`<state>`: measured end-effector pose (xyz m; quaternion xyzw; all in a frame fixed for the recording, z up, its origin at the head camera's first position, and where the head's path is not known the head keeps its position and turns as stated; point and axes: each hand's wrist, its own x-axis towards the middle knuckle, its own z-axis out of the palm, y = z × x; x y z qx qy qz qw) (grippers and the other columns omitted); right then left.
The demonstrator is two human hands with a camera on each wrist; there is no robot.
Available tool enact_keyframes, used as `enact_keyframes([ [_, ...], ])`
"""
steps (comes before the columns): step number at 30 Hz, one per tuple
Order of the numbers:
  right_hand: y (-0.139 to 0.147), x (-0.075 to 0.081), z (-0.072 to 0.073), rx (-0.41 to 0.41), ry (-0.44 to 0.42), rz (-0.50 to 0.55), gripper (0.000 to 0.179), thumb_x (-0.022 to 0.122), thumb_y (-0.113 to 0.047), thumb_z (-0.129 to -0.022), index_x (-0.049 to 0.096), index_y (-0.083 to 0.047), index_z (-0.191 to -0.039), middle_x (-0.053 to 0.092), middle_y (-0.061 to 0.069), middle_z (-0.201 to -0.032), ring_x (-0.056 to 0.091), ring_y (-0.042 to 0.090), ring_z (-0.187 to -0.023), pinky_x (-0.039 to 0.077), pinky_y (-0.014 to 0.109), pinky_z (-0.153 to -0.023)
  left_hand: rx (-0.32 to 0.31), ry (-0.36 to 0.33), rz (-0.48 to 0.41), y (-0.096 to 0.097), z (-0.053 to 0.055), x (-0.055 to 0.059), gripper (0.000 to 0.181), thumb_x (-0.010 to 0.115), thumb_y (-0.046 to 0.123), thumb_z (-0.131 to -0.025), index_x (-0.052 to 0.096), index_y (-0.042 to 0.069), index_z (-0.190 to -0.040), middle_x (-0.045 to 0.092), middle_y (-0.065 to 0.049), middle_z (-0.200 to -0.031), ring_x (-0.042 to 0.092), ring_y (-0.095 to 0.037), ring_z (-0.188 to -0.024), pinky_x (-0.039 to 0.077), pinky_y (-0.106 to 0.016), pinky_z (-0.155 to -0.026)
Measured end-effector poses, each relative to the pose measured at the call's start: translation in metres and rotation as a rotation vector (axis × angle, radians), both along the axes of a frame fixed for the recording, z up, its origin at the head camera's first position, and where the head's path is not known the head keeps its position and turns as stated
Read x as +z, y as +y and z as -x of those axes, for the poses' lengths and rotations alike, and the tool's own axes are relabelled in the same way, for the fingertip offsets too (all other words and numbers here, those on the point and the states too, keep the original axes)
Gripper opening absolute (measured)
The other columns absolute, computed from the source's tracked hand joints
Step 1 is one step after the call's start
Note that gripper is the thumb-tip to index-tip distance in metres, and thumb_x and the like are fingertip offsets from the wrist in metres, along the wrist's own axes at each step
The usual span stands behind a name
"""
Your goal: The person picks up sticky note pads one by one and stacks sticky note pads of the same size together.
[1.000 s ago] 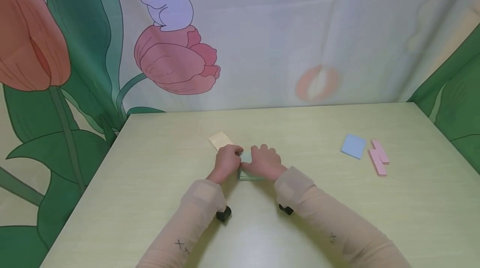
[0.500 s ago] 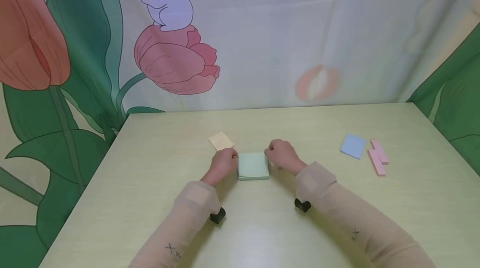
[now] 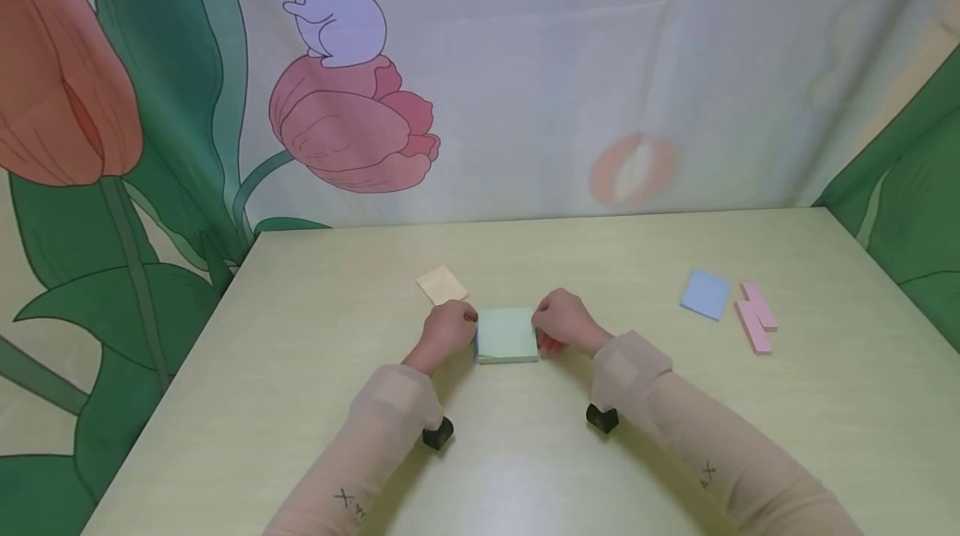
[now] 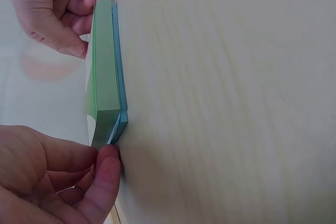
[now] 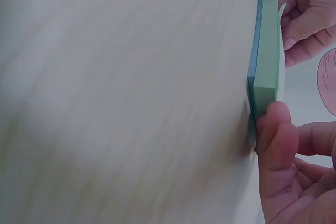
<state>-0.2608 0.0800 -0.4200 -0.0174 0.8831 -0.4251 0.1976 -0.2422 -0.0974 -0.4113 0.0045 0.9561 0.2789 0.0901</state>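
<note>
A light green sticky note pad [image 3: 507, 336] lies on a blue pad [image 4: 122, 66] on the table, in front of me in the head view. Their edges do not quite line up. My left hand [image 3: 444, 331] is at the left side, with thumb and finger pinching the pads' corner in the left wrist view. At the right side, my right hand [image 3: 570, 321] touches the green pad's edge with its fingertips [image 5: 277, 114], the fingers loosely bent. The green pad's top sheet lifts slightly at a corner.
A cream square pad [image 3: 442, 283] lies just beyond my left hand. A light blue square pad [image 3: 705, 294] and two pink strips [image 3: 753, 328] lie to the right. A printed cloth [image 3: 525, 102] hangs behind the table [image 3: 337, 294].
My right hand has moved off the top of the green pad, rightward, then slightly down to its right edge. The left hand stays at the left side, having shifted slightly left and down.
</note>
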Motion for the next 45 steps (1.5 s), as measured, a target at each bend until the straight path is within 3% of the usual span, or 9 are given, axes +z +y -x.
enact_keyframes([
  [12,-0.004,-0.001,-0.001,-0.006,0.017,-0.019,0.02,0.045,-0.002,-0.082,0.064,0.002,-0.076,0.058,0.008,-0.051,0.053,0.012,-0.039,0.046,0.023,-0.041,0.01,0.02,-0.014,-0.001,0.001,-0.003,0.023,0.051,0.002,-0.078,0.065,-0.001,-0.097,0.066,-0.011,-0.094,0.053,-0.017,-0.072,0.043,-0.024,-0.062],
  [28,-0.004,-0.001,0.0,-0.016,-0.026,0.023,0.017,0.047,-0.003,-0.082,0.062,0.004,-0.083,0.056,0.007,-0.052,0.053,0.011,-0.04,0.047,0.023,-0.043,0.011,0.008,0.022,0.002,0.003,-0.001,0.024,0.048,0.007,-0.084,0.062,0.0,-0.102,0.064,-0.011,-0.1,0.055,-0.019,-0.078,0.045,-0.029,-0.068],
  [32,-0.001,0.001,0.0,0.006,0.016,-0.03,0.017,0.047,-0.004,-0.081,0.063,0.003,-0.081,0.057,0.008,-0.054,0.052,0.012,-0.042,0.045,0.023,-0.044,-0.015,0.04,0.056,0.003,-0.001,0.001,0.024,0.047,0.006,-0.084,0.061,-0.001,-0.103,0.063,-0.012,-0.103,0.054,-0.019,-0.077,0.045,-0.029,-0.066],
  [36,0.0,0.006,0.0,0.017,0.132,-0.127,0.017,0.049,-0.006,-0.082,0.063,0.001,-0.088,0.062,0.011,-0.071,0.05,0.014,-0.051,0.044,0.024,-0.052,-0.064,0.135,0.155,0.01,-0.007,0.004,0.021,0.049,0.008,-0.085,0.061,0.0,-0.101,0.063,-0.013,-0.096,0.054,-0.019,-0.074,0.046,-0.028,-0.062],
  [39,0.0,0.008,0.004,0.045,0.238,-0.165,0.021,0.049,-0.008,-0.083,0.061,0.002,-0.098,0.064,0.013,-0.091,0.055,0.017,-0.068,0.047,0.029,-0.065,-0.131,0.22,0.214,0.018,-0.013,0.009,0.019,0.053,0.012,-0.085,0.061,0.002,-0.099,0.06,-0.012,-0.09,0.055,-0.02,-0.075,0.047,-0.03,-0.063],
  [42,-0.003,0.009,0.009,0.099,0.327,-0.17,0.026,0.048,-0.009,-0.085,0.06,0.003,-0.104,0.062,0.016,-0.104,0.057,0.021,-0.084,0.047,0.035,-0.077,-0.263,0.28,0.243,0.025,-0.019,0.013,0.016,0.057,0.013,-0.083,0.063,0.004,-0.094,0.059,-0.009,-0.085,0.055,-0.019,-0.074,0.046,-0.029,-0.063],
  [45,-0.006,0.008,0.014,0.165,0.379,-0.147,0.028,0.045,-0.008,-0.085,0.059,0.004,-0.107,0.06,0.017,-0.109,0.056,0.023,-0.088,0.046,0.035,-0.08,-0.413,0.277,0.279,0.03,-0.024,0.015,0.01,0.06,0.013,-0.079,0.063,0.006,-0.085,0.059,-0.005,-0.08,0.053,-0.015,-0.069,0.043,-0.025,-0.058],
])
